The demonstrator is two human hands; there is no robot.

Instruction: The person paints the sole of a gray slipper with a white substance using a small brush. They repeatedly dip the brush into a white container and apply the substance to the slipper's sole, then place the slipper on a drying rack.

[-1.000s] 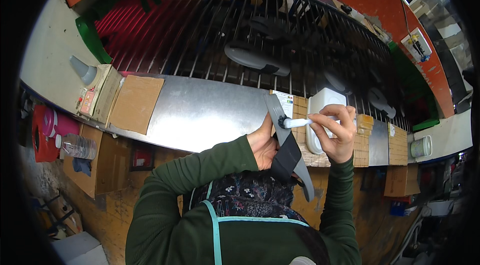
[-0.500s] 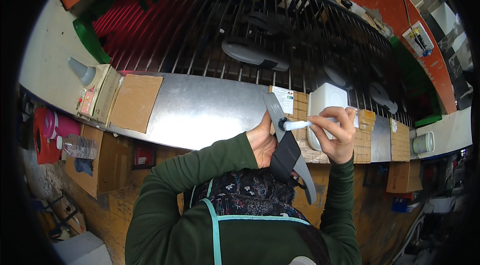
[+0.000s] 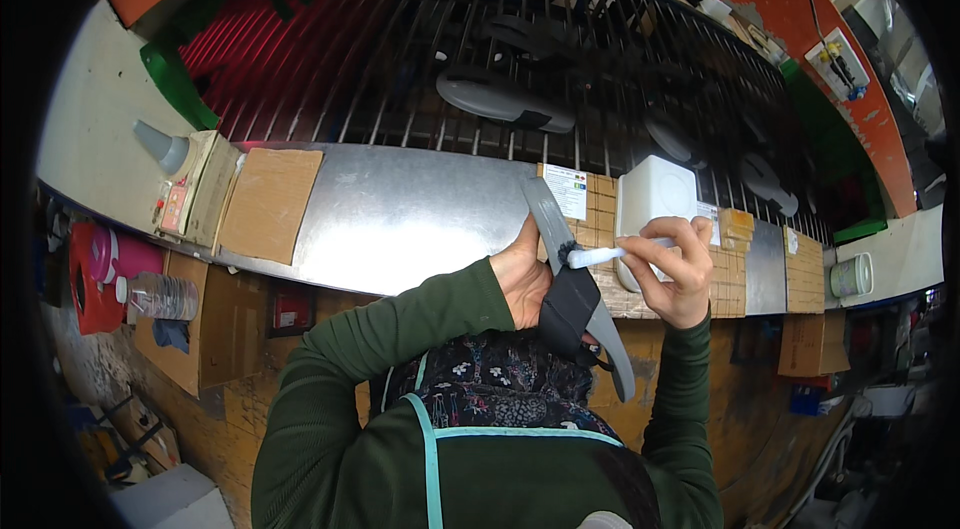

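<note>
My left hand (image 3: 522, 277) is closed around a slide sandal (image 3: 570, 314) with a grey sole and a wide black strap, held tilted above the bench's near edge. The thumb lies along the sole's side, and the other fingers are partly hidden behind the sandal. Between thumb and fingertips, my right hand (image 3: 677, 269) pinches a small brush (image 3: 597, 256) with a white handle. Its dark bristles touch the sole just above the strap. Behind my right hand stands a white plastic container (image 3: 657, 191), partly covered by the fingers.
Across the bench runs a barred conveyor (image 3: 390, 69), with a grey sole (image 3: 500, 101) and other dark footwear parts on it. Cardboard (image 3: 270, 204) lies on the metal ledge (image 3: 410, 209) at left. Yellowish blocks (image 3: 737, 227) and a pale green tub (image 3: 850, 275) sit at right.
The brush's bristles have shifted slightly along the sole toward the strap. Both hands keep their grip, and the sandal stays in nearly the same tilt.
</note>
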